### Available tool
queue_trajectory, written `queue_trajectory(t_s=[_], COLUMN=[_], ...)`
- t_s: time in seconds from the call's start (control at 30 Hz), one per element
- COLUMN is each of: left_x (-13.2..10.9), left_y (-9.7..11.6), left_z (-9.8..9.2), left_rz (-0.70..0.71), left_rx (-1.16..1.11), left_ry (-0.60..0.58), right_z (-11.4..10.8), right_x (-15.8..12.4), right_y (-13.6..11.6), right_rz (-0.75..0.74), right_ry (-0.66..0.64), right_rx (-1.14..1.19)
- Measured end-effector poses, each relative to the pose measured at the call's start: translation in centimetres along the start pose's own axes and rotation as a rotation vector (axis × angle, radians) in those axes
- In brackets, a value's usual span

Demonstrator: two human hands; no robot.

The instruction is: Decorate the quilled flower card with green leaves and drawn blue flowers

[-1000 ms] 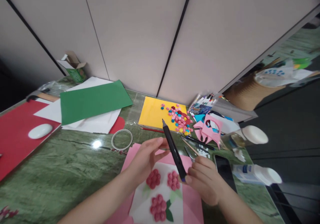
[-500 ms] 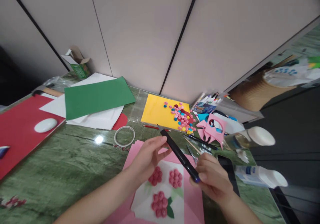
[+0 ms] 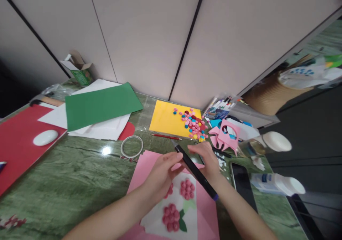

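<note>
My left hand [image 3: 168, 165] grips a black marker [image 3: 196, 172] near its narrow, pointed end, thumb on top. The marker slants down to the right, its blue-purple end lowest, above the pink sheet [image 3: 213, 204]. Just right of the marker's middle is my right hand [image 3: 207, 159], fingers apart and curved; whether it touches the marker I cannot tell. Below lies a white paper [image 3: 157, 215] bearing clusters of pink rolled-paper balls [image 3: 171, 217] and dark green leaves [image 3: 182, 221]. My left hand partly hides one cluster.
Behind are a yellow sheet [image 3: 165, 117] with small colored balls [image 3: 193, 122], a red pencil [image 3: 165, 136] and a tape roll [image 3: 131, 146]. Pink cut-outs [image 3: 224, 136], a phone [image 3: 243, 183] and a white-capped bottle [image 3: 278, 184] stand or lie right. Green paper [image 3: 104, 106] lies left.
My right hand has left the marker's blue-purple end and moved up and left, its fingers now spread. My left hand keeps hold of the marker, slightly lower and further right.
</note>
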State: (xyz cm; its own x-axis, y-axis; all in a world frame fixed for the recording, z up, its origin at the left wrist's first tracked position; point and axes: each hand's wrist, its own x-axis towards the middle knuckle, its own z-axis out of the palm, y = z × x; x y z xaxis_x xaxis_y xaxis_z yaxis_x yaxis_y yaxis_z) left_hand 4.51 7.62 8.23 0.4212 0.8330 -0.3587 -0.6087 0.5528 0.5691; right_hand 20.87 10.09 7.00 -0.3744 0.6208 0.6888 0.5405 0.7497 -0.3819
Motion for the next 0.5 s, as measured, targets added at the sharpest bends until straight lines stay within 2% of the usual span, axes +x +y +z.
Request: queue_trajectory(t_s=[0.13,0.33,0.43,0.5], left_x=[0.0,-0.5,-1.0,-1.3], left_y=[-0.8,-1.4,-1.9,-2.6], left_z=[0.0,0.6,0.9,1.1], left_rz=[0.003,0.001,-0.007,-0.046], left_rx=[0.036,0.070,0.105,0.121], left_ry=[0.036,0.012,-0.008,-0.006], right_z=[0.2,0.6,0.6,0.4], right_x=[0.2,-1.1,-2.0,-2.6], right_y=[-0.5,-1.0,-1.7,-2.2], right_rz=[-0.013,0.003,0.130,0.331], right_ry=[0.026,0.107,0.176,0.241], right_rx=[0.039,0.121,0.227,0.357])
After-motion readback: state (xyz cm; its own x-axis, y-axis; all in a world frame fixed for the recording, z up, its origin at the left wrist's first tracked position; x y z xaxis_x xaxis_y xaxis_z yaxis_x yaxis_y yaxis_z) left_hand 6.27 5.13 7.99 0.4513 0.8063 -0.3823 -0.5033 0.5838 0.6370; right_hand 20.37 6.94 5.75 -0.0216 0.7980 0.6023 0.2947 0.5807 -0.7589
